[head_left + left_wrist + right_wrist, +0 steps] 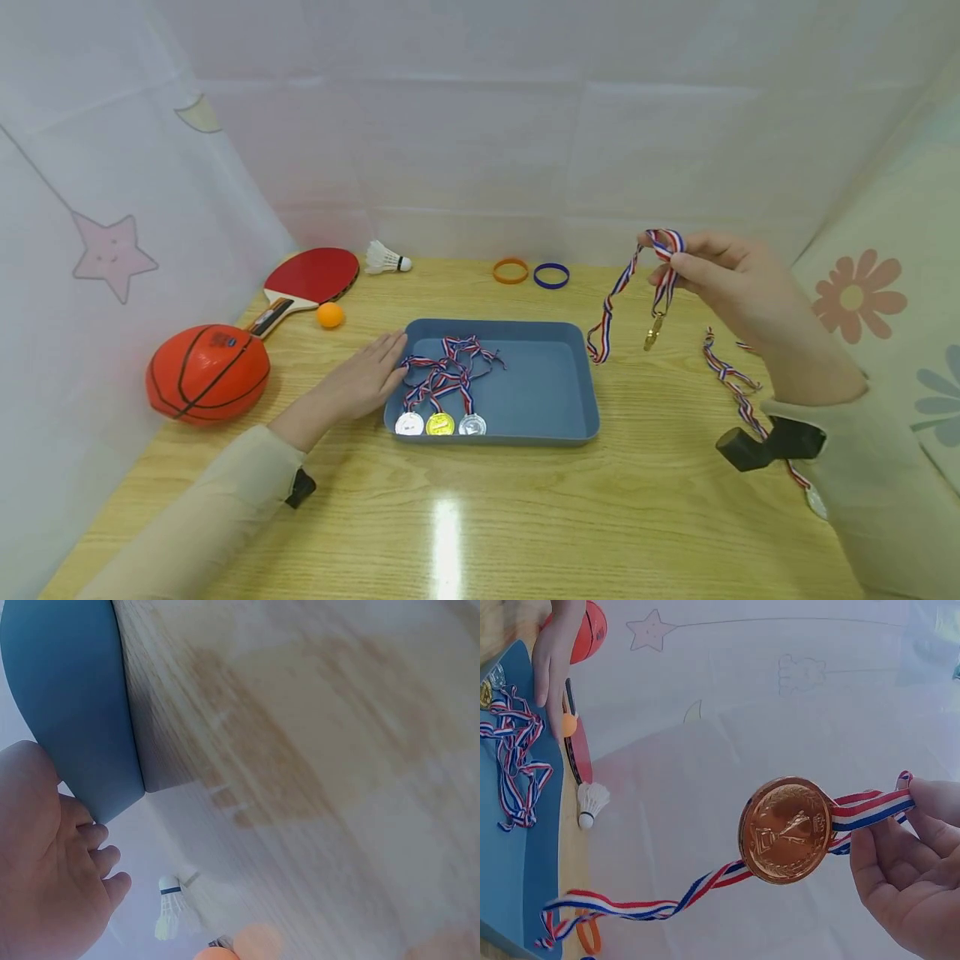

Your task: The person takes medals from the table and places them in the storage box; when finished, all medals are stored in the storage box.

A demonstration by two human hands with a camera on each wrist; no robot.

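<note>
My right hand (738, 283) pinches the striped red, white and blue ribbon of a bronze-coloured medal (786, 830) between thumb and fingers. The medal hangs above the table just right of the blue tray (555, 328), and the ribbon's loose end (602, 333) dangles near the tray's right rim. My left hand (367, 375) rests against the tray's left side with its fingers straight. Inside the tray, a silver medal (409, 423), a gold medal (440, 423) and another silver medal (472, 425) line the front left, their ribbons (450, 375) tangled behind them.
Another ribbon (738, 400) with a silver medal (817, 503) lies at the right, partly behind my right arm. On the left are a basketball (206, 373), a paddle (315, 273), an orange ball (330, 315) and a shuttlecock (386, 257). Orange (511, 271) and blue wristbands (551, 276) lie behind the tray.
</note>
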